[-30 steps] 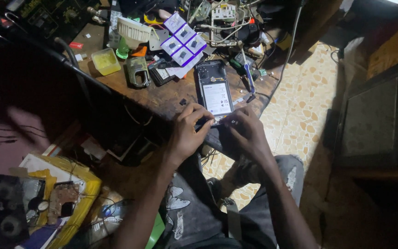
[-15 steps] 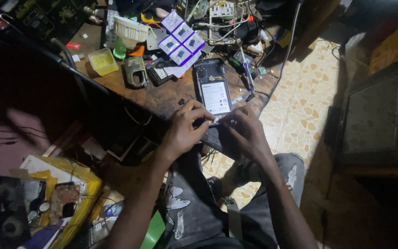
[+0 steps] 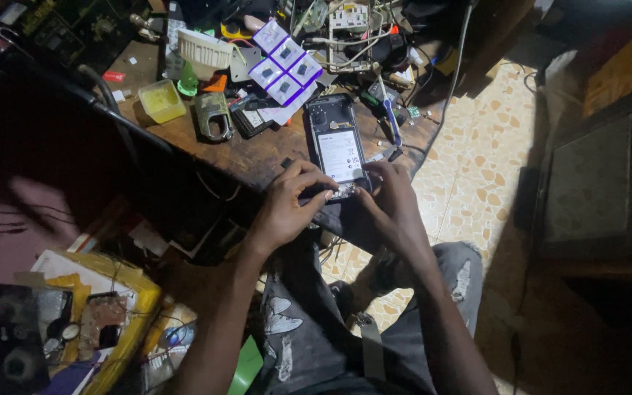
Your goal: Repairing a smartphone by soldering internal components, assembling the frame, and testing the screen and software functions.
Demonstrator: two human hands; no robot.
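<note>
While the opened phone (image 3: 336,150) lies flat near the front edge of the workbench (image 3: 206,157), back cover off and its white-labelled battery facing up, both hands close on its lower end. Left hand (image 3: 287,208): fingers curled, tips pinching at the bottom edge of the phone. Right hand (image 3: 393,201): fingers bent over the same end from the other side, gripping its corner; whether a small tool sits between the fingertips cannot be told. For work of this kind, one hand should probably steady the body against the bench while the other acts, with light pressure kept off the battery. Toward the back edge: a sheet of four white square packets (image 3: 285,62) with purple borders, set diagonally. Toward the left edge: a small yellow tub (image 3: 161,100) and a white ribbed cup (image 3: 202,50).
</note>
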